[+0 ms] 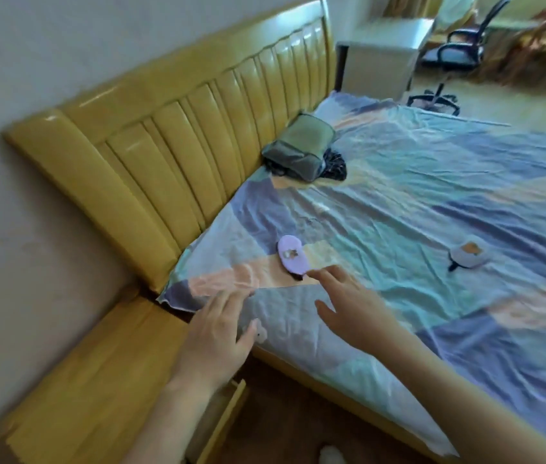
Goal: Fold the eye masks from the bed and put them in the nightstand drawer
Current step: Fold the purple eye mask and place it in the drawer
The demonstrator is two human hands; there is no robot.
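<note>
Bedding in patchwork pastels (398,202) is being lit beside a yellow padded headboard (181,128). Both hands are being held flat and released, nothing grasped: the right hand (352,313) just beside a lilac eye mask (292,258), the left hand (218,336) over the bed's corner. A grey eye mask (468,256) is lying well apart. The nightstand drawer (221,420) is being left open.

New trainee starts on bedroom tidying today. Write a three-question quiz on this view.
1. True or false: the right hand grips the purple eye mask.
2. How many eye masks lie on the bed sheet?
3. The grey eye mask lies: A) beside the headboard, B) further out on the bed than the purple one, C) in the nightstand drawer.

Key: 1 false, its fingertips only reach toward it. 2 two. 3 B.
</note>
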